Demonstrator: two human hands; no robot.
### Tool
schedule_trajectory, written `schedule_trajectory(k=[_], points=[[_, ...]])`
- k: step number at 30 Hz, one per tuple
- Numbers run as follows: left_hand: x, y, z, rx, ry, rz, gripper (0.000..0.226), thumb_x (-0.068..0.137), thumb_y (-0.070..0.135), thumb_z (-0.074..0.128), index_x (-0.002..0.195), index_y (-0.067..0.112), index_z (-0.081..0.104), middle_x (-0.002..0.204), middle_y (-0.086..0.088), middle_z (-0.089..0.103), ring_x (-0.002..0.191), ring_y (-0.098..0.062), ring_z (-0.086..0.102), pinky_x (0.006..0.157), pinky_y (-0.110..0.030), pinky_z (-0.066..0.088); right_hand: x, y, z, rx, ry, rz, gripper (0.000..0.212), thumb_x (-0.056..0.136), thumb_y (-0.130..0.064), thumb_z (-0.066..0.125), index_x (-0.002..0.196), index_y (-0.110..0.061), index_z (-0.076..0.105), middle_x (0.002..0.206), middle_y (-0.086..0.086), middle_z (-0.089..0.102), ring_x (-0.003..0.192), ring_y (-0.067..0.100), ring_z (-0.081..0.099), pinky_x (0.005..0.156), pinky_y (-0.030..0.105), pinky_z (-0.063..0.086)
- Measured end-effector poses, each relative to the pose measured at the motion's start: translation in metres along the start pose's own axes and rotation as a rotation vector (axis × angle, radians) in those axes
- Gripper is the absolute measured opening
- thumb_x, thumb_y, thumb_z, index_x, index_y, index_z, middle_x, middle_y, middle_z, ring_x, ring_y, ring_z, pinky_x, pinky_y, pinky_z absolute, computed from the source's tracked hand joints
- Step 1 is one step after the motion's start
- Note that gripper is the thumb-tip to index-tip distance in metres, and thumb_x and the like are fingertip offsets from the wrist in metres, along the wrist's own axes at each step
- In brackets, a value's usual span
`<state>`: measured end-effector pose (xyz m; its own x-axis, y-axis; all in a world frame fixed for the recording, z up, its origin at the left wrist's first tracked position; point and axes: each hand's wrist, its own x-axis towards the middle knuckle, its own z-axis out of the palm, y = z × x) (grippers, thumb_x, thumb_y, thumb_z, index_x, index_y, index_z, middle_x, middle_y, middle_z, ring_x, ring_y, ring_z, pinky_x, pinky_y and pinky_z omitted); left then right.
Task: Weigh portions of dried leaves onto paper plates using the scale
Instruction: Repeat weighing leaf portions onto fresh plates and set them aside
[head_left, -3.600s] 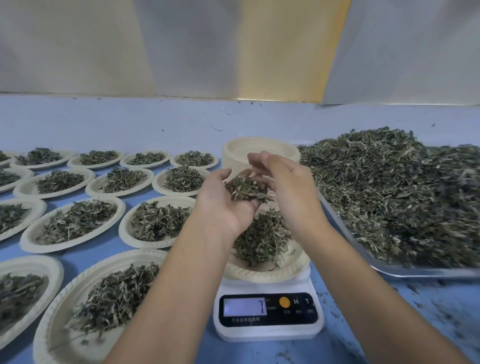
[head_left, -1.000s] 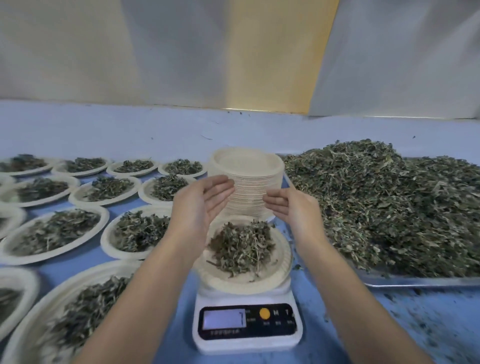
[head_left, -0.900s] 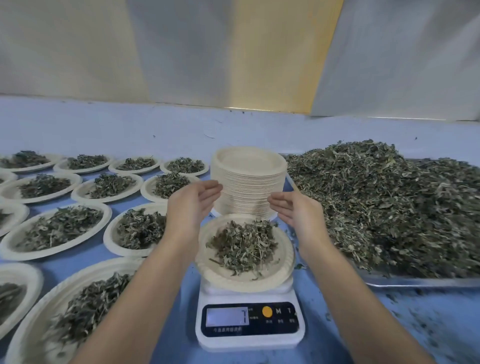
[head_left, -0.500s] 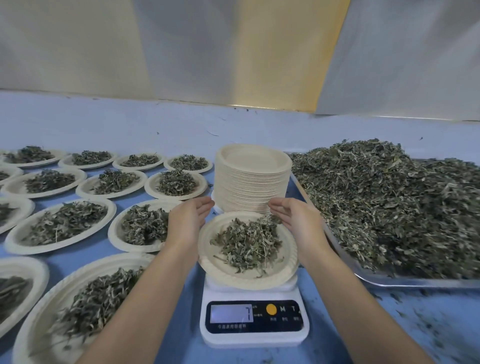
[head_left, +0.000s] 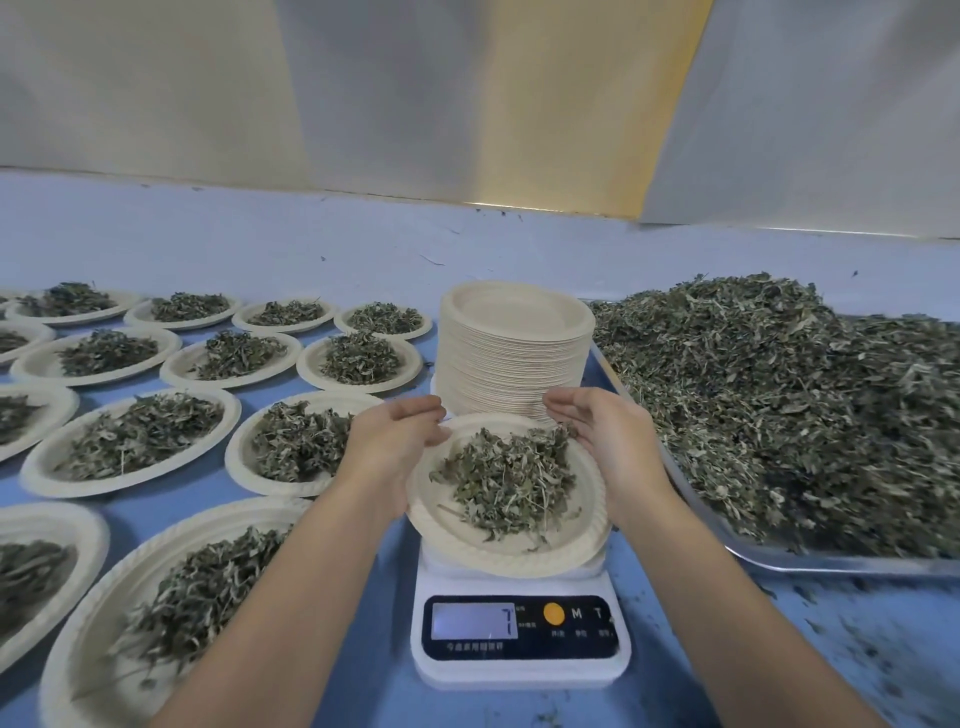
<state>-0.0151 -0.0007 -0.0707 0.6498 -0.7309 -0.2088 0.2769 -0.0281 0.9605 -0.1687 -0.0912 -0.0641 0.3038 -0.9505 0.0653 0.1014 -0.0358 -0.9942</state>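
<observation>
A paper plate (head_left: 519, 558) with a portion of dried leaves (head_left: 506, 480) sits on the white digital scale (head_left: 519, 670), whose display reads 7. My left hand (head_left: 392, 454) is cupped against the plate's left rim, its fingers gently curved toward the far edge. My right hand (head_left: 610, 449) is cupped the same way against the right rim. Neither hand holds loose leaves. A tall stack of empty paper plates (head_left: 511, 358) stands just behind the scale.
A metal tray (head_left: 831, 564) heaped with dried leaves (head_left: 789, 415) fills the right side. Several filled plates (head_left: 130, 436) cover the blue table to the left, one large one (head_left: 171, 597) nearest me. Leaf crumbs litter the table at the front right.
My hands held loose leaves above the plate 3.6 s ago. They have since emptied, dropped from in front of the plate stack and closed in on the plate's two sides.
</observation>
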Motion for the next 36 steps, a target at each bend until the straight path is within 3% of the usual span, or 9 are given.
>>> schedule_trajectory(k=[7, 12, 16, 21, 25, 28, 30, 33, 36], points=[[0.007, 0.005, -0.008, -0.114, -0.044, -0.057, 0.032, 0.083, -0.020, 0.052, 0.106, 0.000, 0.063, 0.110, -0.013, 0.067, 0.105, -0.030, 0.063, 0.098, -0.045, 0.047, -0.006, 0.000, 0.008, -0.394, -0.019, -0.243, 0.031, 0.093, -0.017, 0.043, 0.089, -0.027, 0.071, 0.098, -0.013, 0.070, 0.099, 0.007, 0.062, 0.091, 0.030, 0.047], [0.006, 0.014, -0.020, -0.177, -0.054, -0.056, 0.036, 0.084, -0.019, 0.049, 0.114, -0.001, 0.059, 0.108, -0.012, 0.065, 0.095, -0.027, 0.064, 0.076, -0.036, 0.052, -0.011, -0.011, 0.022, -0.483, -0.120, -0.343, 0.030, 0.094, -0.017, 0.046, 0.082, -0.036, 0.067, 0.093, -0.020, 0.068, 0.095, -0.002, 0.059, 0.080, 0.014, 0.042], [0.008, 0.024, -0.036, -0.181, -0.038, -0.039, 0.030, 0.085, -0.018, 0.050, 0.104, 0.001, 0.062, 0.108, -0.010, 0.067, 0.097, -0.026, 0.065, 0.082, -0.040, 0.053, -0.010, -0.021, 0.036, -0.588, -0.200, -0.443, 0.027, 0.095, -0.017, 0.047, 0.085, -0.031, 0.068, 0.086, -0.025, 0.064, 0.086, -0.007, 0.056, 0.069, 0.000, 0.036], [0.015, 0.043, -0.059, -0.171, 0.014, 0.008, 0.031, 0.085, -0.018, 0.049, 0.105, 0.003, 0.061, 0.111, -0.009, 0.066, 0.103, -0.029, 0.064, 0.093, -0.045, 0.050, -0.006, -0.028, 0.066, -0.764, -0.347, -0.556, 0.025, 0.097, -0.020, 0.046, 0.100, -0.023, 0.070, 0.096, -0.009, 0.070, 0.091, 0.007, 0.059, 0.082, 0.022, 0.041], [0.028, 0.057, -0.079, -0.173, 0.087, 0.056, 0.030, 0.084, -0.018, 0.050, 0.103, 0.002, 0.062, 0.117, -0.010, 0.066, 0.103, -0.026, 0.064, 0.096, -0.043, 0.049, -0.001, -0.032, 0.094, -0.650, -0.423, -0.517, 0.025, 0.098, -0.020, 0.046, 0.097, -0.028, 0.069, 0.099, -0.011, 0.068, 0.097, 0.005, 0.058, 0.081, 0.008, 0.037], [0.040, 0.065, -0.095, -0.137, 0.153, 0.101, 0.029, 0.085, -0.016, 0.051, 0.102, 0.005, 0.062, 0.117, -0.007, 0.066, 0.094, -0.018, 0.067, 0.092, -0.036, 0.048, 0.005, -0.035, 0.113, -0.466, -0.393, -0.486, 0.026, 0.098, -0.016, 0.044, 0.102, -0.028, 0.066, 0.108, -0.009, 0.067, 0.107, 0.008, 0.058, 0.093, 0.022, 0.042], [0.050, 0.069, -0.104, -0.160, 0.210, 0.118, 0.028, 0.085, -0.017, 0.051, 0.098, 0.005, 0.062, 0.112, -0.008, 0.066, 0.103, -0.022, 0.064, 0.100, -0.041, 0.044, 0.012, -0.037, 0.123, -0.399, -0.312, -0.473, 0.026, 0.099, -0.015, 0.042, 0.107, -0.030, 0.062, 0.108, -0.017, 0.062, 0.108, 0.003, 0.054, 0.088, 0.013, 0.039], [0.066, 0.076, -0.113, -0.201, 0.330, 0.125, 0.027, 0.085, -0.015, 0.051, 0.089, 0.009, 0.064, 0.096, -0.006, 0.068, 0.104, -0.024, 0.062, 0.101, -0.049, 0.042, 0.026, -0.034, 0.136, -0.432, -0.153, -0.392, 0.030, 0.096, -0.014, 0.045, 0.122, -0.023, 0.056, 0.104, -0.018, 0.053, 0.105, 0.004, 0.049, 0.072, 0.009, 0.032], [0.083, 0.084, -0.125, -0.232, 0.456, 0.157, 0.027, 0.084, -0.014, 0.054, 0.092, 0.009, 0.065, 0.097, -0.008, 0.068, 0.099, -0.024, 0.064, 0.097, -0.041, 0.049, 0.037, -0.025, 0.152, -0.628, -0.143, -0.247, 0.035, 0.092, -0.018, 0.051, 0.126, -0.013, 0.055, 0.110, -0.002, 0.057, 0.106, 0.017, 0.052, 0.077, 0.019, 0.031]])
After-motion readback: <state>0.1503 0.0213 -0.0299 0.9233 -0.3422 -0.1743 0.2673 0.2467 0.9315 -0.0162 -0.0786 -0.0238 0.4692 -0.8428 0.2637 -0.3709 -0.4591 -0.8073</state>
